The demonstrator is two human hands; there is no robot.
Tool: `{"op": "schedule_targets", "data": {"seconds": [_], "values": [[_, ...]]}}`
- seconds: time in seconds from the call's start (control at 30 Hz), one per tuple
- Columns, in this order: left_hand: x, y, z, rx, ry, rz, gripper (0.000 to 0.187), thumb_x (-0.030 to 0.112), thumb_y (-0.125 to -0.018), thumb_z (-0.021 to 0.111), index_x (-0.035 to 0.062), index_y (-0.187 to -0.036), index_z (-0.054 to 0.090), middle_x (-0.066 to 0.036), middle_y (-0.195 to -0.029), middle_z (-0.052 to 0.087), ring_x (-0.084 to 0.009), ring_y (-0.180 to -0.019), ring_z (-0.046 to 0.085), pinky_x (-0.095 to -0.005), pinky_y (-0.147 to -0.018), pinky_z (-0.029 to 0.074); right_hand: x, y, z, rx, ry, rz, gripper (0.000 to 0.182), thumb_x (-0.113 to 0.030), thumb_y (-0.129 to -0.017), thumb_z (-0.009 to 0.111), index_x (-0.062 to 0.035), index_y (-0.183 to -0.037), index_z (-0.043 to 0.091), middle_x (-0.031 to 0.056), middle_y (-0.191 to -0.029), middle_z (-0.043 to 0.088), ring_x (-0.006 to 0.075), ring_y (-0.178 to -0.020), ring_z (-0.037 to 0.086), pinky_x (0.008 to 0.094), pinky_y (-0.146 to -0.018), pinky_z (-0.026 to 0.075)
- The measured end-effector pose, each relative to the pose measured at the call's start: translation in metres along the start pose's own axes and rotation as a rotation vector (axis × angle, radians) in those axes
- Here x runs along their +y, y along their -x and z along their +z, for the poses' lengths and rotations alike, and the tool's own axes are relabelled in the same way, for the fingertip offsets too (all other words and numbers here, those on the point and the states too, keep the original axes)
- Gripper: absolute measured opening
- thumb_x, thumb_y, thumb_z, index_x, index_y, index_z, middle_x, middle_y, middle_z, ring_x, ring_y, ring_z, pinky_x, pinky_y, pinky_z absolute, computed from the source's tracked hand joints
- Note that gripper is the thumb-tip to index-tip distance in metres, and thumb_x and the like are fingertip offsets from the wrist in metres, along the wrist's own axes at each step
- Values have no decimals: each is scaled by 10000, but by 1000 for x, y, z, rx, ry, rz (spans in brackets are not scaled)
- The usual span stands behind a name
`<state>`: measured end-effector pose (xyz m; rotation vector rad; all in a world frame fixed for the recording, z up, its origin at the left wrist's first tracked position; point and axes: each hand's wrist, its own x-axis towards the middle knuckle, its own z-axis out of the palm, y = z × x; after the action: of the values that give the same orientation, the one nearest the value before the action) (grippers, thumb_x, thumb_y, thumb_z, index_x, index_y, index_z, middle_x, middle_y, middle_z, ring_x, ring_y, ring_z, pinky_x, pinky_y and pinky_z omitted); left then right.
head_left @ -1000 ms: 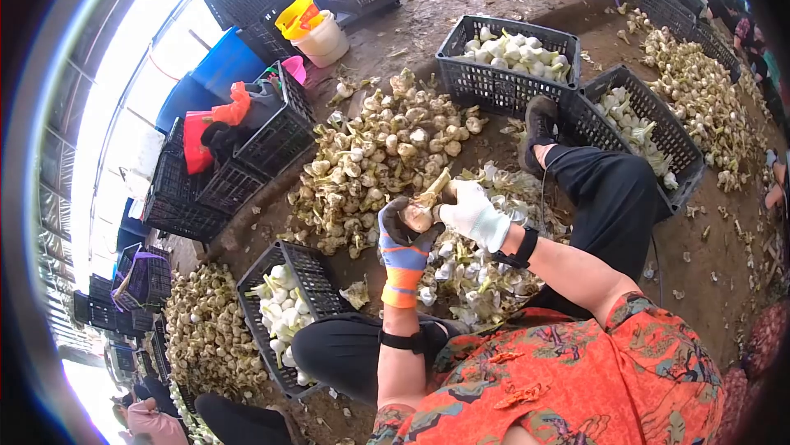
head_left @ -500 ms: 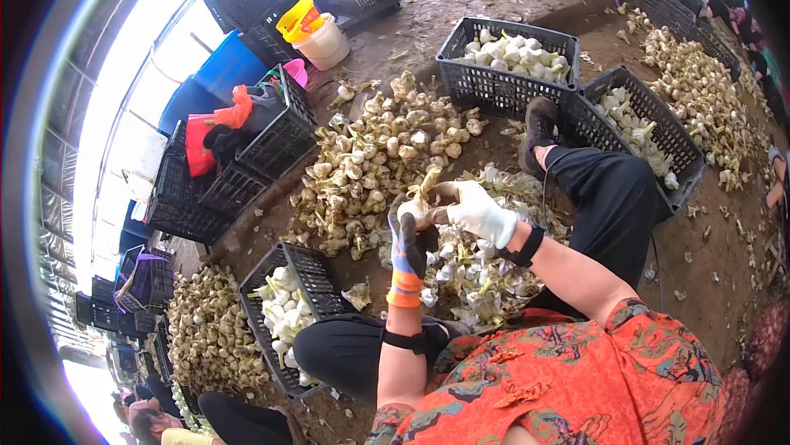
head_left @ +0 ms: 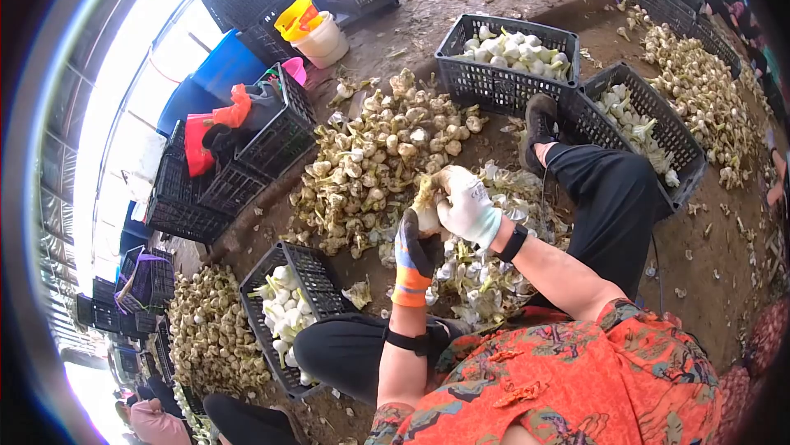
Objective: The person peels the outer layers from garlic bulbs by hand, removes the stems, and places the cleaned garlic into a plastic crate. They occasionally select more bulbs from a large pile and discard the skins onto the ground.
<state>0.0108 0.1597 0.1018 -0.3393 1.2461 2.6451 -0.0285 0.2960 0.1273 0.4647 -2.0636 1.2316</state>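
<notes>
A garlic bulb (head_left: 425, 216) with a brownish stem sits between my two hands, above the heaps on the ground. My left hand (head_left: 415, 254), in an orange, blue and dark glove, grips it from below. My right hand (head_left: 467, 205), in a white glove, has its fingers closed at the stem and outer skin on the upper side; the fingertips are partly hidden. Beneath the hands lies a pile of pale peeled skins (head_left: 485, 276). Just beyond is a heap of unpeeled garlic (head_left: 370, 169).
Black crates hold cleaned white garlic: one at left (head_left: 317, 280), one at far centre (head_left: 494, 95), one at right (head_left: 679, 136). Other garlic heaps lie at left (head_left: 214, 334) and right (head_left: 699, 91). A white bucket (head_left: 325, 42) stands behind stacked crates. Other people sit at the edges.
My right hand has turned and shifted slightly up, now with its back showing and its fingers over the bulb's top. My left hand has dropped a little, still holding the garlic bulb.
</notes>
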Motion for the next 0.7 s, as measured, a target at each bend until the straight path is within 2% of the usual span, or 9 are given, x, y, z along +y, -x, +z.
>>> {"op": "schedule_targets", "data": {"seconds": [0.07,0.1,0.17,0.27,0.33,0.4,0.47,0.53,0.7], "values": [[-6,-7,-25,-148,190,-57,483,491,-866,551,76,-1113,572,-74,-979,642,-205,-830,635,-270,-597,539,11,-5,0,49,-18,42,148,-12,-721,560,19,-861,599,169,-750,619,343,-705,615,402,-666,492],[-4,0,-32,-251,207,-110,493,493,-865,546,72,-1121,568,-84,-984,645,-218,-850,640,-293,-635,554,-5,-20,-16,38,-260,376,135,1,-757,536,26,-861,617,147,-767,653,293,-685,650,375,-666,511],[13,7,-44,-477,323,-308,517,458,-852,597,51,-1166,541,-107,-1050,634,-254,-935,631,-361,-728,573,52,-22,-21,105,-169,422,182,-84,-814,523,25,-895,644,167,-816,683,275,-689,667,344,-675,521],[3,17,-32,-167,246,-35,550,381,-817,685,52,-1220,506,-111,-1121,610,-265,-1002,608,-376,-748,570,87,-18,-28,-891,236,379,266,-199,-776,559,5,-909,667,233,-898,655,360,-818,640,387,-705,496],[14,18,-24,-256,41,46,656,274,-768,752,47,-1295,434,-97,-1153,565,-243,-1000,591,-347,-771,560,86,3,-31,-1117,424,279,328,-273,-779,595,-5,-954,664,226,-936,653,356,-869,632,383,-726,494],[18,22,-9,-267,-110,205,693,226,-775,740,40,-1339,382,-89,-1145,547,-226,-973,588,-343,-791,550,55,2,-33,-718,-88,464,283,-200,-820,624,6,-1012,662,187,-945,678,269,-882,661,334,-790,504],[0,-10,-39,-205,-665,550,941,47,-651,800,63,-1407,239,-87,-1103,523,-180,-951,569,-300,-780,534,38,5,-30,-563,-589,549,261,-123,-812,634,7,-1037,655,163,-929,685,220,-889,660,316,-788,503],[13,5,-16,-195,-654,556,997,41,-620,820,65,-1414,218,-67,-1052,516,-174,-929,558,-298,-813,516,5,-5,-37,-611,-623,519,255,-122,-794,656,5,-1015,663,138,-938,687,204,-893,657,305,-784,505],[11,5,-13,-223,-631,486,1027,27,-614,823,69,-1424,195,-50,-1045,498,-170,-946,536,-313,-876,481,-16,-18,-38,-601,-151,-14,242,-125,-700,633,-4,-908,662,178,-809,626,333,-782,625,389,-700,492]]}}
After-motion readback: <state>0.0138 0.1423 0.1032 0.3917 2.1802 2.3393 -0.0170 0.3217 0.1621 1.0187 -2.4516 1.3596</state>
